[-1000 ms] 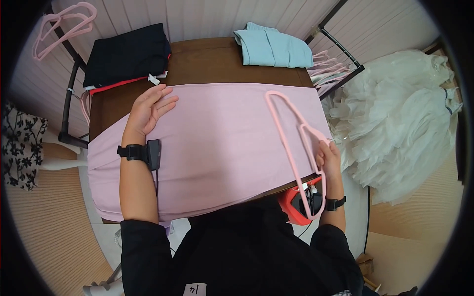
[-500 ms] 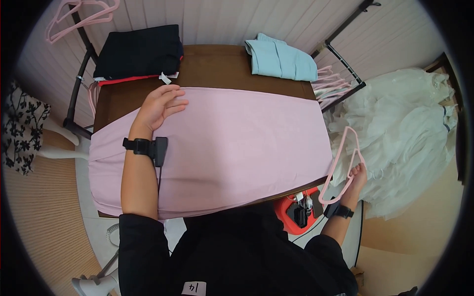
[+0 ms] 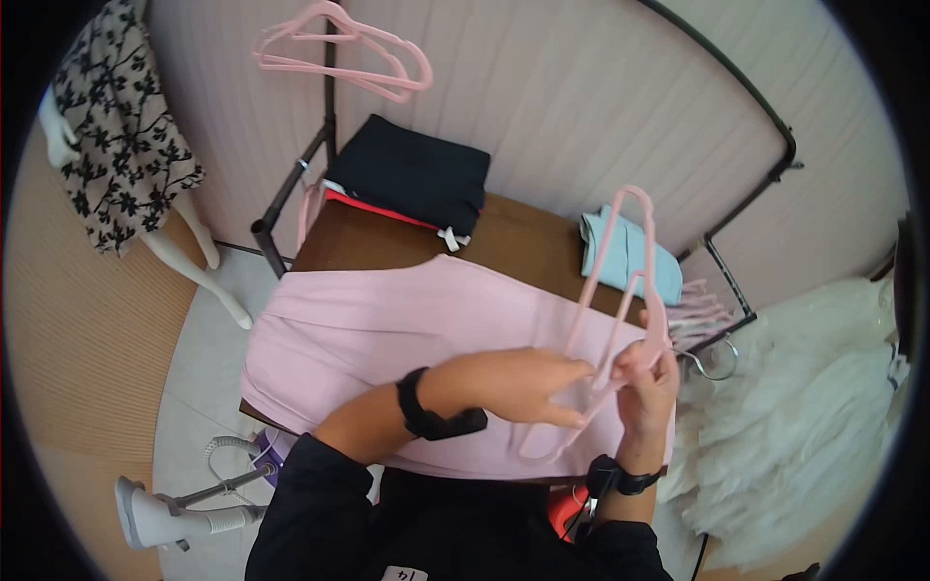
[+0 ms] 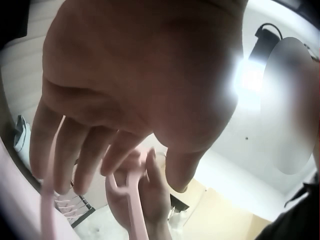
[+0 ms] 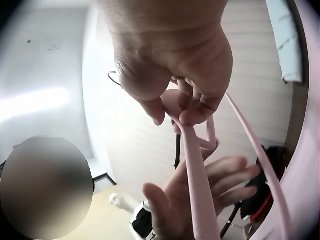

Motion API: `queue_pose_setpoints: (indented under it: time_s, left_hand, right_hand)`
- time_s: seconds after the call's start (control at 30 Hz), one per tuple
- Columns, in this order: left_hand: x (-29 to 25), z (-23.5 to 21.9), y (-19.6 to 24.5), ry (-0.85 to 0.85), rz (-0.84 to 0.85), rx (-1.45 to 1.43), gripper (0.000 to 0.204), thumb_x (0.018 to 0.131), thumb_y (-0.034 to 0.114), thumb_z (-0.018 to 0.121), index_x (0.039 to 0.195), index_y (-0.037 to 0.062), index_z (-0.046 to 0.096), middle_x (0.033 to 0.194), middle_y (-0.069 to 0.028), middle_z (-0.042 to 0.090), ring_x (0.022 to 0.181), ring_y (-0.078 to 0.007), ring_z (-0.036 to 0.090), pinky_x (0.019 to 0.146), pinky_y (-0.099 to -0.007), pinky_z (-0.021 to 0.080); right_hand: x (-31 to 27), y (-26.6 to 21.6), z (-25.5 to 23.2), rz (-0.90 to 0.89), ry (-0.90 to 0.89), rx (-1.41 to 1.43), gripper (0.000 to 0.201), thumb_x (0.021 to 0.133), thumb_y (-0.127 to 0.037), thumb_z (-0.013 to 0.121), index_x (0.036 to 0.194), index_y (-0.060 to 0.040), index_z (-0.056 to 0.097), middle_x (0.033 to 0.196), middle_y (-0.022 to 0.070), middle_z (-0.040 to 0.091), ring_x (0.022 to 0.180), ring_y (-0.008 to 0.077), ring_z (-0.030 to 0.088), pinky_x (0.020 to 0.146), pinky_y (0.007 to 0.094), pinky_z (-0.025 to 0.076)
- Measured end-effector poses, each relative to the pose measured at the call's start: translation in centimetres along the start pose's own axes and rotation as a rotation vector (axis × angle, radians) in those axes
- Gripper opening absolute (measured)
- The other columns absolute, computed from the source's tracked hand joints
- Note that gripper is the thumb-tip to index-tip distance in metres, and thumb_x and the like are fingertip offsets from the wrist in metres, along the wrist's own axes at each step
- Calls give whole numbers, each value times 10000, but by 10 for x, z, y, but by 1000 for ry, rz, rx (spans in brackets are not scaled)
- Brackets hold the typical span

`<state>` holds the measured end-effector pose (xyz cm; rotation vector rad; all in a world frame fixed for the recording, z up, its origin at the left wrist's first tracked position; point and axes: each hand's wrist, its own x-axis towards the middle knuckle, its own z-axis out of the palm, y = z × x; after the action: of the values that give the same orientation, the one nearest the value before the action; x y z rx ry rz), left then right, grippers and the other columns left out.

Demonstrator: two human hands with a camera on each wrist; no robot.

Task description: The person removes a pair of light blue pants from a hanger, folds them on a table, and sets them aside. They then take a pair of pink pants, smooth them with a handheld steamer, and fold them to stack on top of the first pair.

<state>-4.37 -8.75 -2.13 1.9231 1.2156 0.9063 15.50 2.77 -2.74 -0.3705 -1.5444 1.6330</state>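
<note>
A pink clothes hanger (image 3: 659,327) with a metal hook is held over the right part of a pale pink cloth (image 3: 358,329) spread on the table. My right hand (image 3: 647,395) grips it near the neck; in the right wrist view, the thumb and fingers close round the pink plastic (image 5: 194,175). Beside the hanger's lower arm is my left hand (image 3: 523,382), its fingers extended towards the hanger. The left wrist view shows that hand's palm (image 4: 145,75) with fingers loosely straight and the hanger bar (image 4: 135,210) beyond them.
Folded dark clothes (image 3: 407,174) and a folded light blue garment (image 3: 635,257) lie along the back of the brown table (image 3: 538,228). Pink hangers (image 3: 344,68) hang from the rack at the left. A white ruffled gown (image 3: 794,416) stands right; a mannequin in a floral dress (image 3: 126,145), left.
My left hand has left the pink cloth and come right, beside the hanger. My right hand has brought the hanger in from the table's right side, over the cloth. The head view has turned.
</note>
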Motion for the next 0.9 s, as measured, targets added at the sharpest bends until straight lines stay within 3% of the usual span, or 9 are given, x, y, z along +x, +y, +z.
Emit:
queue_pose_setpoints:
  time_s: [0.07, 0.17, 0.27, 0.33, 0.47, 0.53, 0.6, 0.7, 0.9]
  left_hand:
    - [3, 3, -4, -42, -97, 162, 473, 878, 288, 702, 1152, -61, 538, 1063, -218, 664, 970, -306, 667, 826, -385, 526]
    - [6, -3, -13, 116, -206, 93, 469, 862, 286, 719, 1093, -78, 537, 1026, -219, 668, 908, -291, 685, 782, -380, 534]
    - [4, -15, -13, 303, -139, -270, 422, 876, 220, 702, 1105, -69, 498, 987, -208, 669, 850, -260, 699, 722, -358, 547]
    - [2, -19, -10, 516, -74, -804, 345, 871, 132, 666, 1087, -34, 454, 910, -193, 649, 754, -227, 686, 603, -341, 534]
    - [-6, -39, -9, 811, 73, -941, 249, 923, -2, 529, 1077, 5, 334, 901, -179, 610, 735, -212, 690, 600, -300, 578]
    - [-11, -50, -7, 958, 172, -991, 251, 942, -37, 480, 1087, 46, 293, 925, -219, 611, 724, -231, 690, 591, -301, 567]
    - [-16, -57, -7, 1116, 235, -949, 225, 951, -21, 458, 1084, 53, 292, 904, -226, 601, 666, -229, 661, 552, -290, 531]
    - [-17, -60, -6, 1283, 331, -1007, 176, 971, 20, 446, 1074, 58, 308, 895, -220, 606, 659, -253, 650, 566, -311, 507]
    - [-21, -68, -9, 1402, 364, -1049, 157, 977, 59, 456, 1065, 59, 325, 900, -208, 616, 691, -246, 655, 607, -320, 512]
  right_hand:
    - [18, 10, 23, 33, -71, 40, 684, 868, -151, 736, 1400, 70, 369, 881, 84, 633, 745, 143, 608, 713, 253, 503]
    - [42, 14, 52, 39, -90, 95, 604, 900, -136, 695, 1385, 73, 401, 905, 92, 636, 771, 143, 607, 724, 258, 508]
    - [55, 9, 74, 39, -103, 152, 552, 907, -114, 679, 1367, 71, 435, 977, 113, 642, 845, 147, 623, 762, 270, 523]
    - [59, 4, 86, 12, -102, 48, 543, 910, -104, 669, 1369, 70, 435, 1061, 118, 633, 945, 162, 632, 817, 282, 532]
    - [50, 0, 97, 18, -231, -115, 518, 907, -60, 639, 1373, 60, 448, 1165, 108, 608, 1034, 191, 614, 880, 305, 512]
    - [44, 9, 89, -40, -322, -240, 504, 901, -58, 644, 1362, 52, 470, 1161, 96, 619, 1032, 175, 612, 868, 313, 502]
    - [38, 13, 89, 199, -614, -323, 454, 921, -103, 640, 1325, 53, 504, 1042, 85, 672, 943, 158, 640, 828, 306, 501]
    - [40, 5, 109, 308, -774, -564, 377, 962, -117, 578, 1284, 69, 519, 1029, 130, 687, 931, 177, 667, 833, 291, 512]
    - [36, 35, 114, 205, -636, -331, 247, 1018, -88, 451, 1175, 62, 569, 904, 128, 682, 782, 178, 670, 726, 303, 537]
